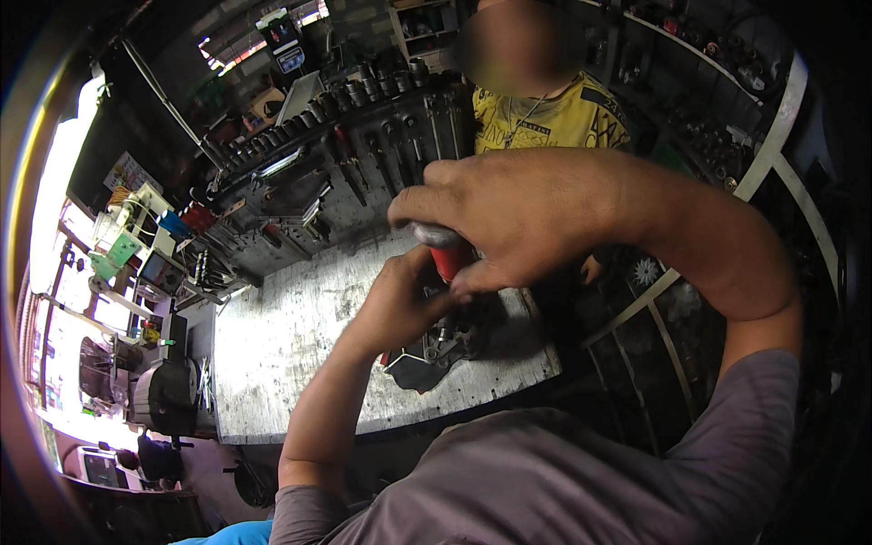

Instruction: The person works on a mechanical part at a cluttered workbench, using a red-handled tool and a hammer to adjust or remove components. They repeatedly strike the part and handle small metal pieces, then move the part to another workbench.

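Note:
My right hand (522, 207) curls from above around a red cylindrical tool (446, 262) that has a rounded grey metal end at its top. The tool stands roughly upright over the workbench. Lower down, my left hand (397, 307) closes around its near left side, the fingers partly hidden behind it. Beneath both hands lies a metal part (441, 343), dark and partly covered by the hands. The tool's lower end is out of sight. A flat dark piece (420, 373) rests on the bench beside the metal part.
The worn, pale workbench (282, 350) extends to the left. Along its back stands a rack of sockets (354, 94) with hanging hand tools below. A person in a yellow shirt (545, 118) is across the bench. A metal frame (767, 177) stands at right.

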Demonstrator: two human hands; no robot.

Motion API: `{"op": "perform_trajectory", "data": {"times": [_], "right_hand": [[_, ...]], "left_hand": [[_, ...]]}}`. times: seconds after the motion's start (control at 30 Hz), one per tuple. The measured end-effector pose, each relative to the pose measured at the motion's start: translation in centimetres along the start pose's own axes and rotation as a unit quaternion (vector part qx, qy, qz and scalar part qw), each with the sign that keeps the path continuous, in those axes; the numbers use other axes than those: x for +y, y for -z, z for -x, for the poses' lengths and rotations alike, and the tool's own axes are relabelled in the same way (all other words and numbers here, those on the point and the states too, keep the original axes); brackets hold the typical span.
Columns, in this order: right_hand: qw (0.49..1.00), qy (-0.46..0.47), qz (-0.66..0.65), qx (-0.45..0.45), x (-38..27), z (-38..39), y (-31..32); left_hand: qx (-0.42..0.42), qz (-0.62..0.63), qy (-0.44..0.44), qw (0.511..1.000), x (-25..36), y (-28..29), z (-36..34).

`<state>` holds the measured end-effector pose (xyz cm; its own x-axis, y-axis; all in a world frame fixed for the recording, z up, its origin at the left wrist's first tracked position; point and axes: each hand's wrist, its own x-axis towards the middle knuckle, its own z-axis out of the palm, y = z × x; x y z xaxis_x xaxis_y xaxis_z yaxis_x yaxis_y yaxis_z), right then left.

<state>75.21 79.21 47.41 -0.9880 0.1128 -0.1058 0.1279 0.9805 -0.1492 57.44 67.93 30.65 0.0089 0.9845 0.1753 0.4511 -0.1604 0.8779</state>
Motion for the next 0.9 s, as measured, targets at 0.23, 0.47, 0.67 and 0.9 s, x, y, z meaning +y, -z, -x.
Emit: {"op": "perform_trajectory", "data": {"times": [0.23, 0.47, 0.67, 0.9], "right_hand": [[0.994, 0.082, -0.02, 0.066, 0.7, -0.3, -0.1], [0.995, 0.063, 0.035, 0.071, 1.7, 0.3, -1.2], [0.993, 0.075, -0.024, 0.085, 1.2, 0.8, -1.4], [0.988, 0.128, -0.007, 0.091, 0.9, 0.9, -1.8]], "left_hand": [[-0.018, -0.008, -0.055, 0.998, 1.1, 0.4, -0.1], [-0.028, -0.138, -0.018, 0.99, 1.2, 0.4, -0.3], [-0.041, -0.059, 0.016, 0.997, 0.7, -0.1, -0.2], [-0.04, -0.071, -0.117, 0.99, 0.3, 0.6, 0.1]]}}
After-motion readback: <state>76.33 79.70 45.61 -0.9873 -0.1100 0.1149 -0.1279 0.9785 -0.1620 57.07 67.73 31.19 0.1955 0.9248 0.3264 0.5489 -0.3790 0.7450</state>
